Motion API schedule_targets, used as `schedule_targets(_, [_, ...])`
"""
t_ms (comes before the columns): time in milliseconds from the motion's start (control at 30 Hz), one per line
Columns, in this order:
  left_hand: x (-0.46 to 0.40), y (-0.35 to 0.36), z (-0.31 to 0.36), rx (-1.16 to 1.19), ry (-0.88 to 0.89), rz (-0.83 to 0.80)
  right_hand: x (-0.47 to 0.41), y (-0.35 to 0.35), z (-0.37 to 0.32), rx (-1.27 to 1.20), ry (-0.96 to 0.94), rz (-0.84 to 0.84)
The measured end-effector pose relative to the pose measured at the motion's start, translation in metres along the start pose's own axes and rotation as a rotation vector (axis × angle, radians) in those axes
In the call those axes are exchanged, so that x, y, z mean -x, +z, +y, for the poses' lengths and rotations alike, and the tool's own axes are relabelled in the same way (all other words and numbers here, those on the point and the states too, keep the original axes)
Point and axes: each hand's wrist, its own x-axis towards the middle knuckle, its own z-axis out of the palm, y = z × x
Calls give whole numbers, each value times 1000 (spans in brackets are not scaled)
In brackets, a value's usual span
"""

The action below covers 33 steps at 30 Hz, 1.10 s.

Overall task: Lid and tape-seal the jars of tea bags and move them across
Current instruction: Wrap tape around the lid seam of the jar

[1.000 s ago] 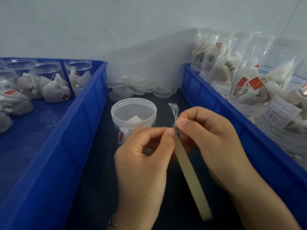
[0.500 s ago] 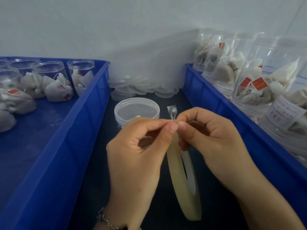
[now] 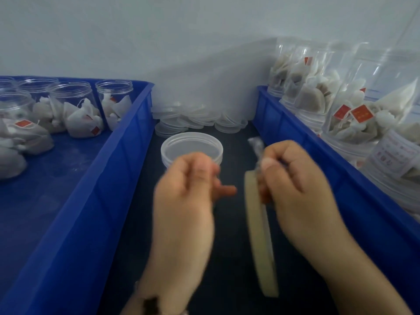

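My right hand (image 3: 293, 185) grips the top of a thin beige tape roll (image 3: 259, 246) standing on edge on the dark table. It also pinches the tape's crumpled clear end (image 3: 255, 144), which sticks up above the fingers. My left hand (image 3: 188, 192) is blurred, a little left of the roll. Its thumb presses against curled fingers, and no strip shows between them. Just behind that hand stands a clear jar (image 3: 192, 148) with its lid on.
A blue bin (image 3: 127, 142) on the left holds open jars of tea bags (image 3: 72, 105). On the right, a second blue bin (image 3: 318, 144) is packed with lidded jars (image 3: 354, 114). Loose clear lids (image 3: 197, 121) are heaped against the back wall.
My left hand has pulled away to the left from the tape end, which both hands pinched together before. The right hand keeps the roll and the crumpled end.
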Motion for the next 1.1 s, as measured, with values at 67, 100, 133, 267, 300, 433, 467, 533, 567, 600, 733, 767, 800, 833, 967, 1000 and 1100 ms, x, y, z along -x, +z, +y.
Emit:
schedule_targets(67, [-5, -4, 1, 157, -61, 69, -4, -7, 0, -23, 16, 63])
schedule_targets(100, [-4, -4, 1, 139, -59, 53, -4, -9, -1, -33, 18, 53])
schedule_targets(133, [-3, -3, 1, 88, -41, 27, -4, -9, -2, -40, 15, 16])
schedule_targets(267, [3, -1, -1, -100, 99, -105, 1, 0, -4, -32, -37, -144])
schedule_targets(300, [2, -2, -1, -154, 147, -132, 1, 0, -4, -29, -45, -158])
schedule_targets(433, [-3, -6, 1, -251, 202, -165, 0, -2, -4, -39, -48, -182])
schedule_targets(467, [-4, -6, 2, -244, 195, -165, 0, -2, -5, -42, -47, -186])
schedule_targets(533, [-4, -7, 3, -239, 178, -161, 0, -1, -5, -42, -49, -196])
schedule_targets(567, [-4, -7, 3, -234, 164, -157, 1, -1, -5, -41, -49, -200])
schedule_targets(600, [-3, -7, 4, -225, 143, -161, 1, 0, -5, -37, -49, -203])
schedule_targets(733, [-2, -6, 6, -206, 112, -215, 1, -1, -5, -19, -53, -213])
schedule_targets(767, [-2, -6, 5, -199, 118, -223, 1, -1, -5, -21, -55, -214])
schedule_targets(800, [-2, -7, 5, -205, 135, -228, 1, -2, -5, -25, -57, -215])
schedule_targets(833, [-2, -8, 5, -222, 162, -233, 1, -2, -6, -28, -58, -216])
schedule_targets(967, [-3, -9, 3, -265, 199, -201, 1, -1, -6, -19, -56, -207])
schedule_targets(1000, [-4, -9, 2, -273, 198, -189, 1, -1, -6, -18, -55, -200])
schedule_targets(1100, [-4, -9, 0, -313, 223, -181, 1, -1, -6, -26, -51, -181])
